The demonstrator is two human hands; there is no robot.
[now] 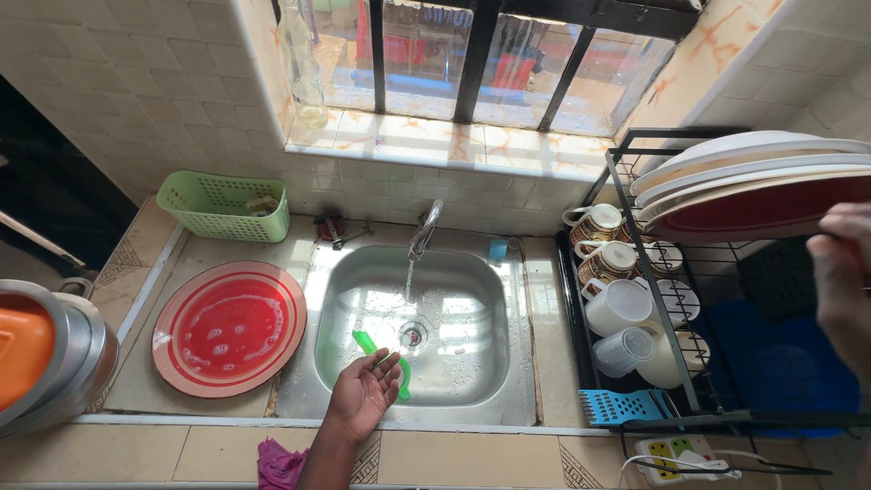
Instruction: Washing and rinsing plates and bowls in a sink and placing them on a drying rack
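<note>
At a tiled kitchen counter, a person's left hand (366,392) hangs over the near edge of the steel sink (472,381), palm up and fingers loosely spread, holding nothing; a green brush (374,349) lies in the basin just beyond the fingertips, its near end hidden under them, so touch cannot be told. Water runs from the tap (424,229) toward the drain (413,335). The right hand (846,281) is raised at the far right, close to the camera and blurred, beside a red plate (762,210) standing at the front of a stack of plates (744,159) on the black dish rack (635,227); whether it grips the plate cannot be told. Below them the rack carries patterned cups (603,240), a white mug (617,306) and a clear jug (626,349), with a blue grater (620,406) at its near end. Left of the sink a wet red platter (229,328) lies flat on the counter, a green basket (224,206) behind it by the wall, and steel pots (77,349) with an orange lid (23,345) at the left edge. A bottle (304,68) stands on the windowsill.
</note>
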